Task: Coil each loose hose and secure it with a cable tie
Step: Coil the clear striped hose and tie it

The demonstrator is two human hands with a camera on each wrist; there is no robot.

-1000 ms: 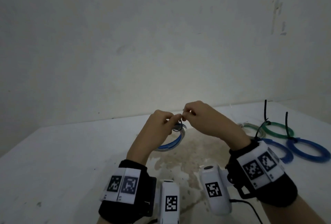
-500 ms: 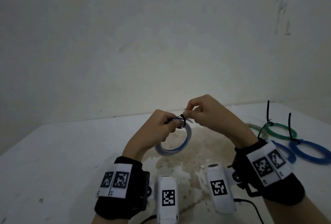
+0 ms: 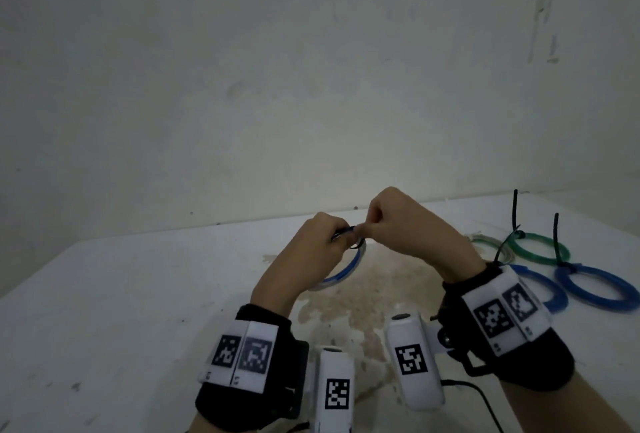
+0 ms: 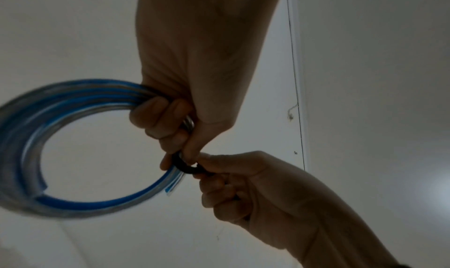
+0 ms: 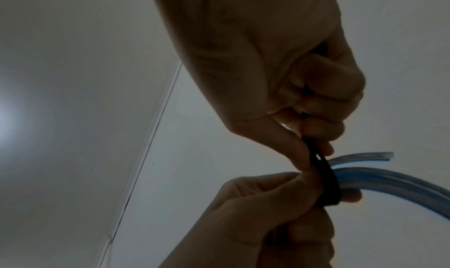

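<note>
My left hand (image 3: 341,236) holds a coil of blue and clear hose (image 3: 341,275) above the table, gripping its top with curled fingers (image 4: 158,118). A black cable tie (image 4: 187,168) loops round the bundled turns right beside those fingers. My right hand (image 3: 367,230) pinches the tie (image 5: 324,179) between thumb and fingers and touches my left hand. In the left wrist view the coil (image 4: 73,156) hangs as an open ring, with a cut hose end sticking out near the tie. The tie's tail is hidden inside my right fist.
On the white table (image 3: 138,294) at the right lie tied coils: a green one (image 3: 540,247), a blue one (image 3: 588,288), another blue one (image 3: 550,294) partly behind my right wrist, and a pale one (image 3: 491,243). Black tie tails stick up. A stained patch (image 3: 363,294) lies below my hands.
Both hands have stayed together at the top of the coil and lifted slightly. The coil has swung from hanging face-on to lying partly behind my left hand.
</note>
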